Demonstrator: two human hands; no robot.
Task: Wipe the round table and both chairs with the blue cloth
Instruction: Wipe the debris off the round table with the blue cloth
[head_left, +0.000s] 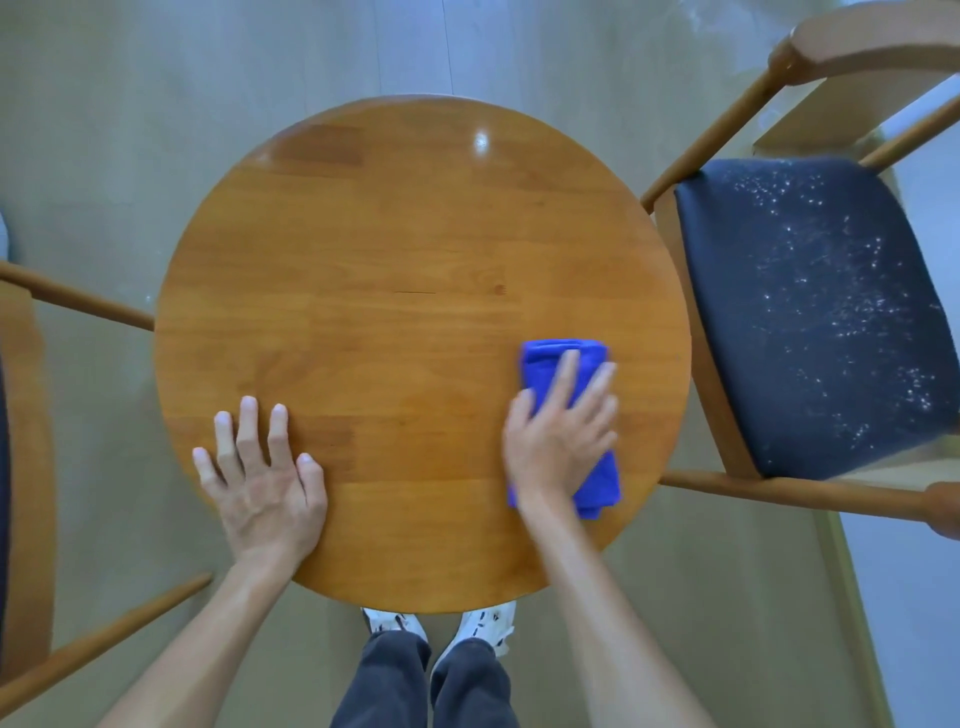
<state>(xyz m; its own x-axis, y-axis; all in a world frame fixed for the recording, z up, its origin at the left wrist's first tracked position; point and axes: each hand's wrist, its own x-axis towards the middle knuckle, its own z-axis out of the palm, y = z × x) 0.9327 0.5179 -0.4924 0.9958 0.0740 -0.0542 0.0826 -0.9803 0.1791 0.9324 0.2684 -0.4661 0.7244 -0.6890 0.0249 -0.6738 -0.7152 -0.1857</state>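
Blue cloth lies under the right hand (fingers flat).

Round wooden counter, glossy, seen from above. Folded blue cloth flat near the right edge, right hand pressed on it. Left hand flat on bare wood near the front-left rim.

Cloth on table — near right edge, chairs flanking.

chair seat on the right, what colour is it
Dark navy padded chair seat, speckled white; head view.
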